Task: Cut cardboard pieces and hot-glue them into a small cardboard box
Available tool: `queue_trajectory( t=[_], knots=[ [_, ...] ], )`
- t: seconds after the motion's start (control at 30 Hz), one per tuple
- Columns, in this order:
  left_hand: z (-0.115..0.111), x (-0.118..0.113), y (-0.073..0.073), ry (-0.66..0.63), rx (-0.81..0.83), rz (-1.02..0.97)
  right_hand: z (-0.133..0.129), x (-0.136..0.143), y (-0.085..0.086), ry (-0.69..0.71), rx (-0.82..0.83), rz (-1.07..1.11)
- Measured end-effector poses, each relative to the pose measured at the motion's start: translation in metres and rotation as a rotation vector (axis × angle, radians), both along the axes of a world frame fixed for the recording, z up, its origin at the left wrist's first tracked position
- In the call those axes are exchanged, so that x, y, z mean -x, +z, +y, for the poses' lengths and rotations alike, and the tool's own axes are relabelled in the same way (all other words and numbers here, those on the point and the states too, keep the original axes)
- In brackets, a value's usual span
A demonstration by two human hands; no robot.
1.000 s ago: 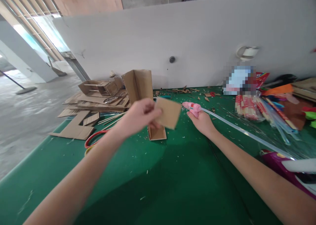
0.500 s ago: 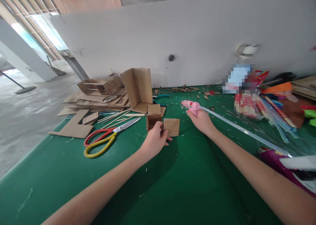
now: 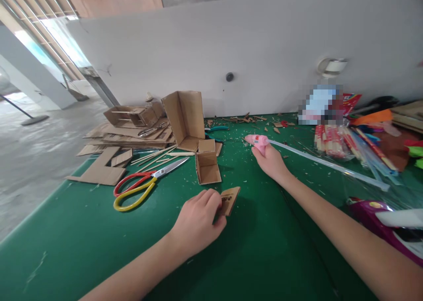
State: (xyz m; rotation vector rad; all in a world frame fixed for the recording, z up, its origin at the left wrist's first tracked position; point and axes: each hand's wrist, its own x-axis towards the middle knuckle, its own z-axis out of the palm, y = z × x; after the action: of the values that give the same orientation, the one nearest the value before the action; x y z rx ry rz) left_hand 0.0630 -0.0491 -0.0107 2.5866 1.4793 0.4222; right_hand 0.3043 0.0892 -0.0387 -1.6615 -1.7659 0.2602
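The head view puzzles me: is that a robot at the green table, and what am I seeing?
There is no robot here: the two bare hands belong to a person. The view comes from a camera worn on that person's head, looking forward and down.

The left hand holds a small cardboard piece with dark printing. The right hand holds a pink glue gun, with a long, clear stick reaching out behind it.

On the green table lie scissors with one red and one yellow handle, and thin sticks. Nearby stand a small open cardboard box and a taller folded cardboard form.
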Motion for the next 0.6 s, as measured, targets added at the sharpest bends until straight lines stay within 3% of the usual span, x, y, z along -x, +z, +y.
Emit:
queue_trajectory(
  t=[0.13, 0.23, 0.3, 0.37, 0.47, 0.53, 0.6],
  knots=[
    [0.002, 0.001, -0.006, -0.084, 0.085, 0.164, -0.004, -0.003, 0.008, 0.022, 0.065, -0.167],
    [0.004, 0.001, -0.007, -0.112, 0.120, 0.199, -0.014, -0.008, 0.017, -0.045, 0.144, -0.391],
    [0.005, 0.001, -0.007, -0.080, 0.142, 0.178, -0.026, -0.009, 0.028, -0.114, 0.193, -0.547],
    [0.004, 0.003, -0.009, -0.014, 0.146, 0.132, -0.042, -0.004, 0.041, -0.097, 0.217, -0.642],
    [0.003, 0.005, -0.012, 0.044, 0.083, 0.056, -0.071, 0.016, 0.065, 0.072, 0.358, -0.609],
    [0.003, 0.006, -0.012, 0.061, 0.004, -0.001, -0.090, 0.036, 0.077, 0.420, 0.535, -0.397],
    [0.003, 0.007, -0.009, 0.052, -0.056, -0.059, -0.104, 0.057, 0.083, 0.677, 0.586, -0.112]
  ],
)
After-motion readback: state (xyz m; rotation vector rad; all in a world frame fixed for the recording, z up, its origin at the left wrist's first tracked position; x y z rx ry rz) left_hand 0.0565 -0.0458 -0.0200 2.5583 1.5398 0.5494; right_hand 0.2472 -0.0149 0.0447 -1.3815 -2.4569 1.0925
